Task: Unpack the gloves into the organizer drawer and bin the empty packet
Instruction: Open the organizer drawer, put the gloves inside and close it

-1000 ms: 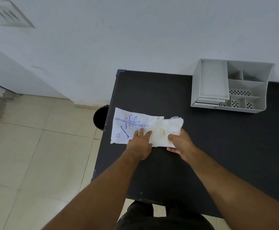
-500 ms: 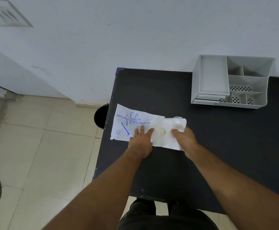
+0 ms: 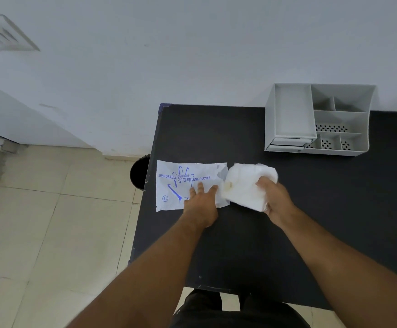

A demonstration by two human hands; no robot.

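Pulled clear of the packet (image 3: 188, 183) pinned flat by the left hand (image 3: 201, 201) near the table's (image 3: 240, 245) left edge, the gloves (image 3: 244, 185), clutched in the right hand (image 3: 274, 197), face the organizer (image 3: 318, 119) at the far edge.

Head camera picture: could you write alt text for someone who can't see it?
A person's left hand presses a printed glove packet flat on a black table while the right hand grips a white wad of gloves at the packet's open end. A grey organizer stands at the table's far side, and a dark bin sits on the floor beside it.
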